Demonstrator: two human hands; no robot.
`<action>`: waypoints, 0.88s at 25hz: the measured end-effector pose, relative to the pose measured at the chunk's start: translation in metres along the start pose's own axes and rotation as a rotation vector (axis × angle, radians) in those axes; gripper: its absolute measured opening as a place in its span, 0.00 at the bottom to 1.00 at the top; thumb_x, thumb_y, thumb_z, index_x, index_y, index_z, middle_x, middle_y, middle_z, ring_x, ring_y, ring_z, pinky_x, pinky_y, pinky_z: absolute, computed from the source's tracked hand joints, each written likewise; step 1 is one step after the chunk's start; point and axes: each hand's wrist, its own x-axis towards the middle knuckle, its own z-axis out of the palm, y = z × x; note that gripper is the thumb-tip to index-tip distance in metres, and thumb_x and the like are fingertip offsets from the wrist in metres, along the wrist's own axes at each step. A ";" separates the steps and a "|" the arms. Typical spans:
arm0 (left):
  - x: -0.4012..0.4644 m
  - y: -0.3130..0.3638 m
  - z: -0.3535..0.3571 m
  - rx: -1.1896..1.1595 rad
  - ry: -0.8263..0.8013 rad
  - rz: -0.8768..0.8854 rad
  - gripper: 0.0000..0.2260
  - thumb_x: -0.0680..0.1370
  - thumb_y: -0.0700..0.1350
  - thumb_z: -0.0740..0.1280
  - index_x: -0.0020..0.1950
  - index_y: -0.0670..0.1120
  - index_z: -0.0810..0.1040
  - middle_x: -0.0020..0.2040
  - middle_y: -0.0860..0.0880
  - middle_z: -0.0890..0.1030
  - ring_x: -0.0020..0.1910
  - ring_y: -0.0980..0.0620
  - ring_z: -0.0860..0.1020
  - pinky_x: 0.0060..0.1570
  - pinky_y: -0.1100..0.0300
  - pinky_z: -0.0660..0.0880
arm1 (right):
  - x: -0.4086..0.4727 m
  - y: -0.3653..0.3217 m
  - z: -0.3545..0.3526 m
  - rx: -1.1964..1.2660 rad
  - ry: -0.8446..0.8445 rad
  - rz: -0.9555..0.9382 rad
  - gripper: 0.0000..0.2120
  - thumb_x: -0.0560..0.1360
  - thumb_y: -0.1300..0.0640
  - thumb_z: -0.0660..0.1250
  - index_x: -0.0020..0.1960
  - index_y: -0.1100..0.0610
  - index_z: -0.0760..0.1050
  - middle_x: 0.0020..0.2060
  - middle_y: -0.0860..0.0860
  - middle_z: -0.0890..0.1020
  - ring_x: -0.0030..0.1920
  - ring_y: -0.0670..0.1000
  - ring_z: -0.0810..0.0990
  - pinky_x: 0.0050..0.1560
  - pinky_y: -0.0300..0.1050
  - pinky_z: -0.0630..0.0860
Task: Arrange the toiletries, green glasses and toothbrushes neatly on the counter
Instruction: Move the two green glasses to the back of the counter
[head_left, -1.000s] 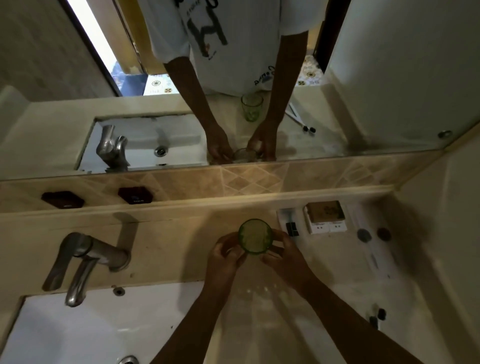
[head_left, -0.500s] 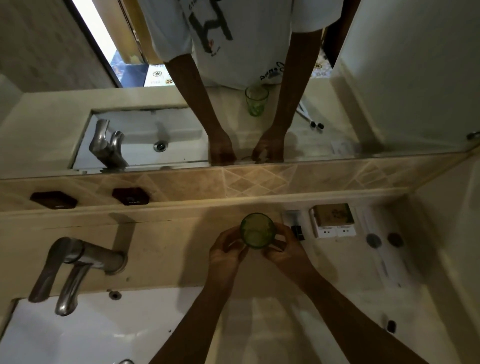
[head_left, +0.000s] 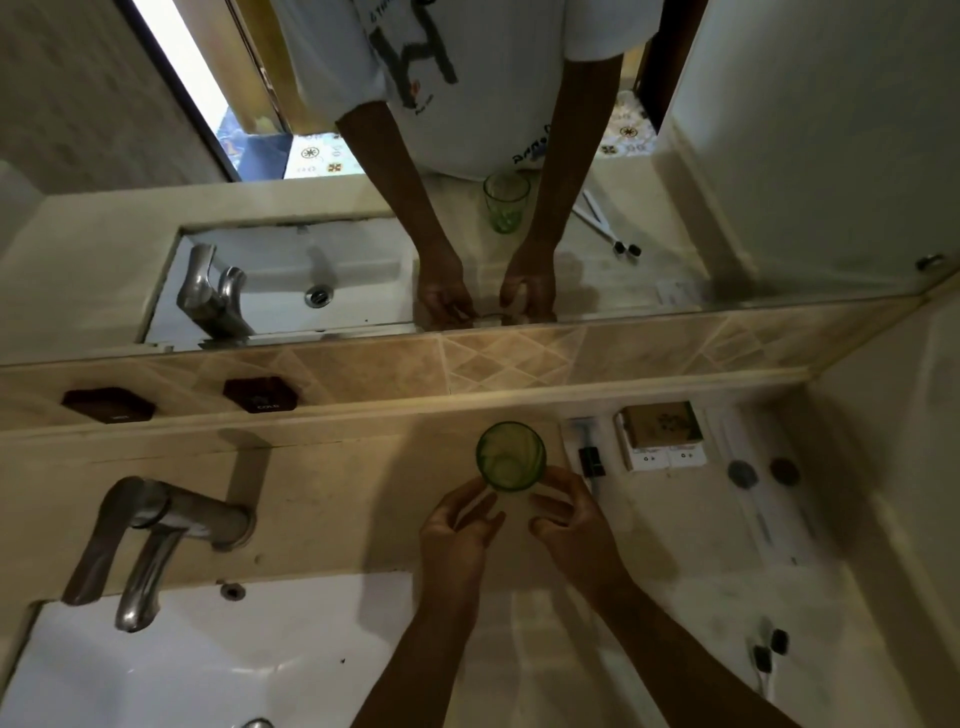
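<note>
**Glass set down, both hands let go**

At the far left a metal tap hangs over the white basin. Right of it, the left hand has come off the green glass: half a second ago its fingers wrapped the glass, and now they are spread loosely, holding nothing, just near of it. The glass stands upright on the counter, far of both hands, close under the tiled ledge. The right hand has released too; it is open and empty, fingertips just beside the glass base. This placement looks finished. Further right lie a small boxed toiletry and, at the near right, dark-headed toothbrushes, well apart from the glass and apparently not yet arranged.
</note>
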 end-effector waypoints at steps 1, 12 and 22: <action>0.000 0.000 0.000 -0.003 0.000 0.000 0.20 0.73 0.24 0.66 0.59 0.43 0.80 0.58 0.45 0.82 0.58 0.48 0.82 0.58 0.47 0.80 | 0.000 -0.001 0.000 -0.006 -0.004 -0.002 0.30 0.69 0.71 0.68 0.63 0.44 0.72 0.60 0.45 0.79 0.58 0.45 0.80 0.53 0.44 0.81; 0.008 0.006 0.005 0.002 0.002 -0.005 0.20 0.74 0.25 0.65 0.59 0.44 0.81 0.57 0.45 0.82 0.58 0.48 0.81 0.54 0.49 0.81 | 0.008 -0.013 -0.001 0.002 -0.028 -0.012 0.29 0.71 0.70 0.68 0.62 0.42 0.72 0.59 0.42 0.79 0.57 0.44 0.80 0.48 0.38 0.80; 0.013 0.008 0.010 -0.031 -0.002 -0.024 0.19 0.76 0.26 0.62 0.59 0.44 0.81 0.56 0.44 0.83 0.58 0.46 0.81 0.54 0.49 0.81 | 0.020 -0.015 -0.002 0.038 -0.028 0.014 0.28 0.70 0.68 0.68 0.60 0.38 0.74 0.56 0.45 0.81 0.57 0.47 0.81 0.53 0.49 0.82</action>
